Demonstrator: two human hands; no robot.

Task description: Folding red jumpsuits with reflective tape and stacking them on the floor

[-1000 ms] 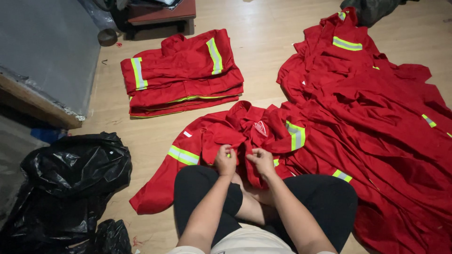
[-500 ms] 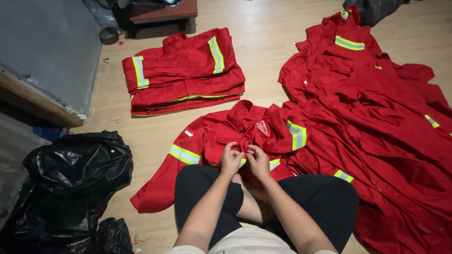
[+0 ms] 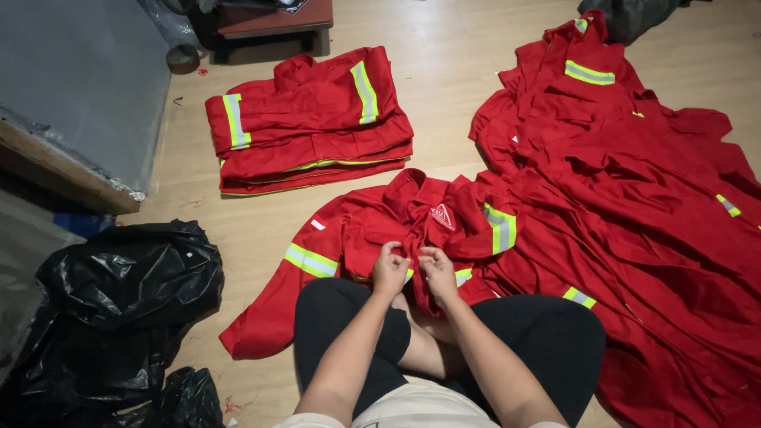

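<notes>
Red work jacket of heavy cloth with yellow-and-silver reflective bands [image 3: 412,230] lies spread on the pale wooden floor [image 3: 452,55], its collar pointing away from the person and its lower front edge drawn onto the lap over black-trousered legs [image 3: 547,341]. Both hands meet at that front edge: the left hand [image 3: 390,269] pinches the red cloth in a narrow grip, and the right hand [image 3: 438,272] pinches the same cloth just beside it, fingers curled tight. One sleeve stretches out to the left, reaching toward a crumpled black plastic bag [image 3: 119,301]. Beyond the jacket sits a neat folded stack of matching red garments [image 3: 309,127]. To the right sprawls a loose heap of unfolded red garments [image 3: 634,198], touching the jacket's side.
</notes>
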